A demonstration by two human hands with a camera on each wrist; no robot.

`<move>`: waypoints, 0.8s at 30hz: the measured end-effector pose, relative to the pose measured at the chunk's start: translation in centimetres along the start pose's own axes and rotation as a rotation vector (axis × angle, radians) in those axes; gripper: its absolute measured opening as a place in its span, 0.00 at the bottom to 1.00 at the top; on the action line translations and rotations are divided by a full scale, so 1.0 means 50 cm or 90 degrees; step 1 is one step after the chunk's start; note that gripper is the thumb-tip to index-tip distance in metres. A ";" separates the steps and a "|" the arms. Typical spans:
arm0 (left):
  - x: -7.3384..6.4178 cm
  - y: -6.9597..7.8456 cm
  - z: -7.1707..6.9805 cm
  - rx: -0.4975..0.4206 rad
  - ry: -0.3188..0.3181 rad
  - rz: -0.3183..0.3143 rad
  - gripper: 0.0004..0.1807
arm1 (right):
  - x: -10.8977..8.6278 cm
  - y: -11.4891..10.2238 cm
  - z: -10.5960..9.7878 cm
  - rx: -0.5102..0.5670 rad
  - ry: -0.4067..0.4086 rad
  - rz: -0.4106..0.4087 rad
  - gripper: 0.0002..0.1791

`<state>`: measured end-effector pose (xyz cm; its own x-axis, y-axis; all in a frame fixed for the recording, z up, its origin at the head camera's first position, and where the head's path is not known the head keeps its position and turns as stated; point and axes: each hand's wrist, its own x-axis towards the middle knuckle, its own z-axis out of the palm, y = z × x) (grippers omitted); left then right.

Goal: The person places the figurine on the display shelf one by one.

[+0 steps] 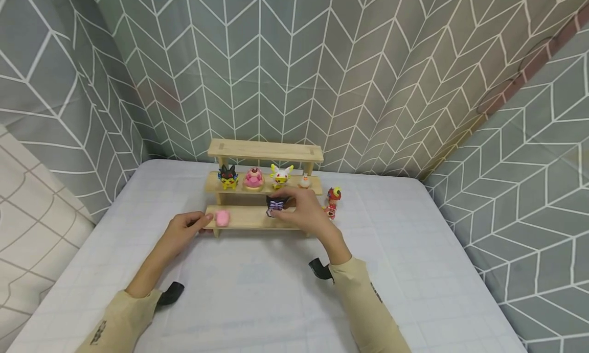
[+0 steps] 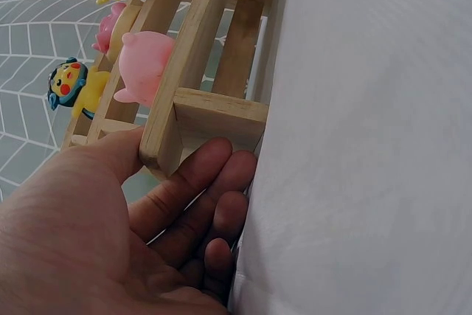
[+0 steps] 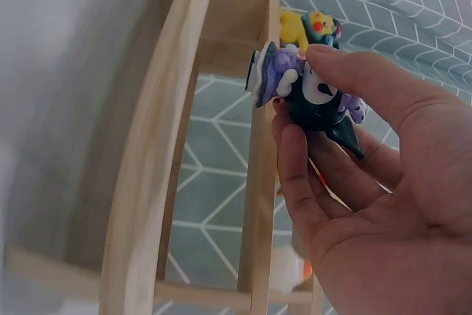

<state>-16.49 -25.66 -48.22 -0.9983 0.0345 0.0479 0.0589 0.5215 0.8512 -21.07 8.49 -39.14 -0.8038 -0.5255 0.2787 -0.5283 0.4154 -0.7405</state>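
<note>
Between thumb and fingers, my right hand (image 1: 306, 210) pinches a black and purple figurine (image 3: 306, 94) just above the lowest step of a wooden tiered shelf (image 1: 257, 217). My left hand (image 1: 184, 228) grips the left end of that lowest step, with the thumb on top and the fingers beneath, as the left wrist view shows. A pink pig-like figurine (image 2: 145, 66) sits on the lowest step near the left thumb. On the middle step stand a yellow figurine with a dark hood (image 1: 228, 178), a pink figurine (image 1: 253, 179), a white-eared yellow figurine (image 1: 281, 176) and a small white figurine (image 1: 304, 180).
To the right of the shelf, red figurines (image 1: 331, 210) are on the white-covered table (image 1: 391, 251). The top step (image 1: 267, 149) bears nothing visible. A patterned grey curtain (image 1: 285, 62) hangs behind the table. Dark wrist-camera mounts (image 1: 319, 268) stick out from the sleeves.
</note>
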 end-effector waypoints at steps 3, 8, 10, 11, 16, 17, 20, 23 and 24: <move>0.002 0.000 0.000 0.004 -0.002 -0.002 0.24 | 0.013 -0.011 0.013 0.004 -0.002 -0.004 0.20; 0.002 -0.001 0.000 0.006 -0.005 -0.008 0.23 | 0.033 -0.025 0.038 0.018 -0.008 -0.010 0.20; 0.002 -0.001 0.001 0.007 -0.004 -0.006 0.24 | 0.037 -0.026 0.048 0.024 -0.014 -0.008 0.19; 0.002 -0.001 0.001 0.008 -0.004 -0.005 0.23 | 0.038 -0.026 0.052 0.027 -0.017 -0.007 0.19; 0.006 -0.003 0.002 0.004 0.001 0.007 0.23 | 0.039 -0.021 0.074 0.019 -0.007 0.001 0.19; 0.006 -0.003 0.002 0.004 0.001 0.009 0.23 | 0.040 -0.020 0.079 0.011 -0.004 0.002 0.19; 0.006 -0.002 0.002 0.003 0.004 0.011 0.23 | 0.045 -0.017 0.097 -0.042 0.003 -0.007 0.19; 0.002 0.002 0.001 0.001 0.007 0.006 0.23 | 0.047 -0.014 0.112 -0.078 0.000 -0.015 0.19; 0.001 0.003 0.000 0.000 0.006 0.005 0.23 | 0.046 -0.013 0.117 -0.085 -0.001 -0.016 0.19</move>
<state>-16.53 -25.58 -48.10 -0.9978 0.0302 0.0598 0.0668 0.5216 0.8506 -21.00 2.68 -41.58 -0.7894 -0.5381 0.2954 -0.5801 0.4966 -0.6456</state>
